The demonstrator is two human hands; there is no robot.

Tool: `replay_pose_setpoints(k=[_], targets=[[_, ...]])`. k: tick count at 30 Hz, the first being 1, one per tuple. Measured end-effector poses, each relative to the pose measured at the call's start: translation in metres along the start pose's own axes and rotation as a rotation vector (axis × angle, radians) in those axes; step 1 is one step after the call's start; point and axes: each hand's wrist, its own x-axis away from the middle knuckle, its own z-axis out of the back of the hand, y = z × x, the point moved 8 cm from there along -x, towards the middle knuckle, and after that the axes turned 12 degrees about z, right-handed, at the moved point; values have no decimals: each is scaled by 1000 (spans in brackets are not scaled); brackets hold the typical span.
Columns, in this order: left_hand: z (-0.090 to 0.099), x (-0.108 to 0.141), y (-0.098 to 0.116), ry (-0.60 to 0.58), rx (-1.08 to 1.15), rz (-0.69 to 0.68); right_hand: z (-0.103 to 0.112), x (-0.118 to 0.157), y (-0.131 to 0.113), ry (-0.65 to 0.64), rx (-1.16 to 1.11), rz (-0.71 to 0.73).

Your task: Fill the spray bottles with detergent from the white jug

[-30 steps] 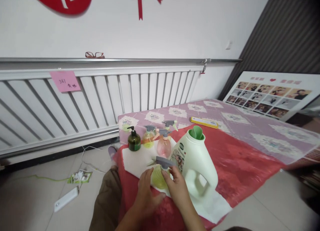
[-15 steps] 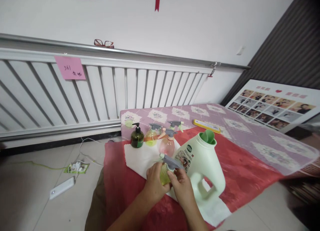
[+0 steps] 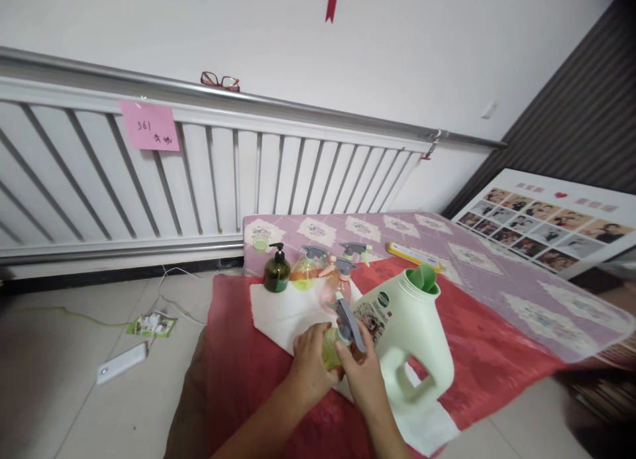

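A person's left hand (image 3: 312,361) wraps around the yellow-green body of a spray bottle (image 3: 330,354) while the right hand (image 3: 365,369) grips it at the neck, beside the grey spray head (image 3: 352,323). The bottle sits between the two hands, at the near side of a white sheet (image 3: 278,313) spread over a red cloth (image 3: 497,336); whether its base touches the sheet cannot be told, as the fingers hide it.

Just right of the hands stands a large pale-green jug (image 3: 440,356), a green piece (image 3: 422,278) set in its mouth. Beyond the hands, a pink spray bottle (image 3: 334,289), a second yellow-green sprayer (image 3: 305,279) and a dark-green pump bottle (image 3: 277,275) stand upright near one another, with another grey trigger head (image 3: 354,249) showing behind.

A yellow case (image 3: 413,255) lies farther back on a purple patterned surface (image 3: 474,257). Red-framed glasses (image 3: 220,82) rest on a pipe above a white radiator (image 3: 298,177), where a pink note (image 3: 150,126) reading "361" hangs.
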Motion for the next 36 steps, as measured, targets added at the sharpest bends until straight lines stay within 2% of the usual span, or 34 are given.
replay_pose_setpoints(k=[4,8,12,19,23,26,32,36], targets=[[-1,0,-3,-13,4,14,-1,2,2,-62,5,-22],[-1,1,-4,-12,3,19,1,2,6,-46,-17,13],[0,2,-3,-12,-1,29,2,3,8,1,-6,31],[0,3,-6,-31,14,36,-3,4,12,181,33,37],[0,3,-6,-29,19,40,-5,2,16,215,28,33],[0,3,-5,-31,21,49,-5,2,14,203,3,30],[4,4,1,-49,49,43,-4,10,12,89,-27,-10],[4,4,1,-44,39,45,0,11,13,80,-21,-5]])
